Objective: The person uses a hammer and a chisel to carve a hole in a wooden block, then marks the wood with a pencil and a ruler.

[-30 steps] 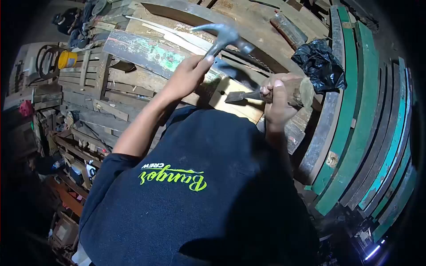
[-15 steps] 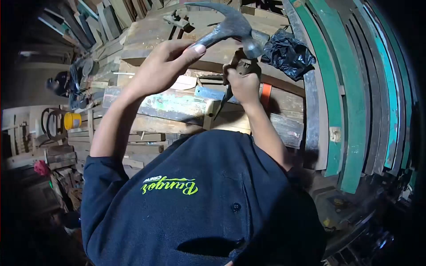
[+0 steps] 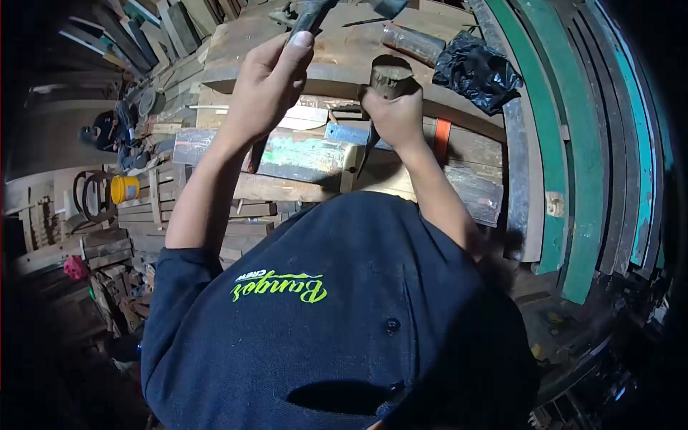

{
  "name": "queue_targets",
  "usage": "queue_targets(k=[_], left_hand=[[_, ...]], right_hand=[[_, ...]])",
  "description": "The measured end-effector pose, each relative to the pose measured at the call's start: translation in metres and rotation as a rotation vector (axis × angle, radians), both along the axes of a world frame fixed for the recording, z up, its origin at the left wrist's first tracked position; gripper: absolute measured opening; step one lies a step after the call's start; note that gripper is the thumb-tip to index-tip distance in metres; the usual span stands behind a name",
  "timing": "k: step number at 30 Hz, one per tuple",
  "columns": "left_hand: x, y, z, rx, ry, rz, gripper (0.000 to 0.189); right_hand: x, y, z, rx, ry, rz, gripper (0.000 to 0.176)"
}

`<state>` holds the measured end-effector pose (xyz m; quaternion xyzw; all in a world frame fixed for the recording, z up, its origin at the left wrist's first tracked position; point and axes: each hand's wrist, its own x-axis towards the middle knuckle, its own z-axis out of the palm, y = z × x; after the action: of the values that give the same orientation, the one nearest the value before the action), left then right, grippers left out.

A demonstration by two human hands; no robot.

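Slanting, the chisel points blade-down toward pale wood.

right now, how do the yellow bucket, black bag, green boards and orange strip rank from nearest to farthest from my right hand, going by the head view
From the right hand:
1. orange strip, just to its right
2. black bag, right and farther forward
3. green boards, right, beyond the bag
4. yellow bucket, far left
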<state>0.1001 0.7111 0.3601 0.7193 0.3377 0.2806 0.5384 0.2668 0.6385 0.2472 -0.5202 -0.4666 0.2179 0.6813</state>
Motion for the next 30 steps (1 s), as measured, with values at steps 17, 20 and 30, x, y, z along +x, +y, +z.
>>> queue_targets(k=[17,20,30], left_hand=[[-0.013,0.002,-0.019,0.258,0.203,-0.058,0.048],[-0.007,-0.006,-0.01,0.238,0.027,0.052,0.048],[-0.018,-0.01,-0.029,0.061,-0.051,0.065,0.049]], right_hand=[[0.003,-0.01,-0.006,-0.097,0.177,0.169,0.011],[0.007,-0.014,-0.006,-0.07,-0.018,0.157,0.006],[0.001,-0.023,0.003,-0.134,0.178,0.273,0.01]])
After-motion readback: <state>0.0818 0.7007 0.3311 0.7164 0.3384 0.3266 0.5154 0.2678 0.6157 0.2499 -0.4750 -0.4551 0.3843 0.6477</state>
